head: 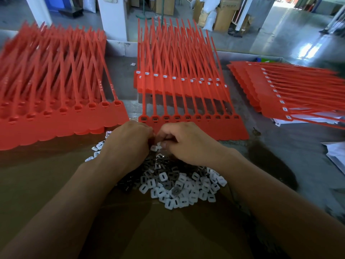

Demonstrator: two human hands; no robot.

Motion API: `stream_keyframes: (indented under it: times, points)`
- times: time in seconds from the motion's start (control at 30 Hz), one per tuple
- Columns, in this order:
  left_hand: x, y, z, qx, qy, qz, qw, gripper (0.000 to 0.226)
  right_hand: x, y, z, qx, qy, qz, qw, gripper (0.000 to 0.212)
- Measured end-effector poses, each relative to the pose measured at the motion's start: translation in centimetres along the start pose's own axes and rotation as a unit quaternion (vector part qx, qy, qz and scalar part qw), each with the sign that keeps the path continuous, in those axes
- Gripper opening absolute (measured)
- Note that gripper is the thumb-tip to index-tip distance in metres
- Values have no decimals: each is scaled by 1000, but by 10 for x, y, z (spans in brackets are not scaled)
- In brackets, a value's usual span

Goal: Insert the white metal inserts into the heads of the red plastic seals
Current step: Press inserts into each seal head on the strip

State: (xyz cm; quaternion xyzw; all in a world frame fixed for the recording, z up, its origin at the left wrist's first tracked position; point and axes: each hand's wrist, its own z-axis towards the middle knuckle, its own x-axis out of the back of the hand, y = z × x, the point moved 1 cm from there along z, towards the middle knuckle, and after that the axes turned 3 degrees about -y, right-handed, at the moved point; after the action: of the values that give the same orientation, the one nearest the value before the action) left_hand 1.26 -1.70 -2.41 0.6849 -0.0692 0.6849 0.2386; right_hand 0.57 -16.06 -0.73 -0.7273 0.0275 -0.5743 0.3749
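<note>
Seals: red plastic, flat tag, square head with a slot, long thin tail; moulded side by side in strips. Four lots on the worktop (270, 146):
- front strip (205, 128), just beyond the hands: 10 heads, all dark and empty.
- left stack (56, 124): heads empty; strips too overlapped to count.
- rear stack (177, 85), behind the front strip: top row has about 10 heads with white fitted.
- right stack (261, 86), skewed: about 10 white-filled heads visible along its edge.

Inserts (186, 186): small white rounded squares with a centre slot, some showing a dark grey face. One loose pile nearest the camera, far too many to count.

Left hand (128, 141) and right hand (186, 144): both curled, fingertips meeting at the pile's far edge, against the front strip's tags. Fingertips are hidden, so I cannot tell whether either holds an insert.
</note>
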Motion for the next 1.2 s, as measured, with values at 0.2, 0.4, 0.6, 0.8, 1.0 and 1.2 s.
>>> stream_keyframes:
  times: [0.2,0.4,0.6,0.8,1.0,1.2]
  points:
    - [-3,6,0,15,-16,73,997,38,15,12,30,-57,111,47,991,14]
    - [-3,7,-1,3,-33,109,993,36,17,4,62,-118,-23,61,991,8]
    - [-3,7,0,2,-34,75,997,34,29,-1,67,-110,-50,74,990,13]
    - [1,13,-2,11,-28,93,995,31,24,-2,71,-105,-45,47,992,14]
    - [2,14,-2,15,-17,125,992,29,12,5,86,-102,45,-64,992,20]
    - [2,13,-1,11,-13,123,992,30,7,4,94,-97,21,-103,990,20]
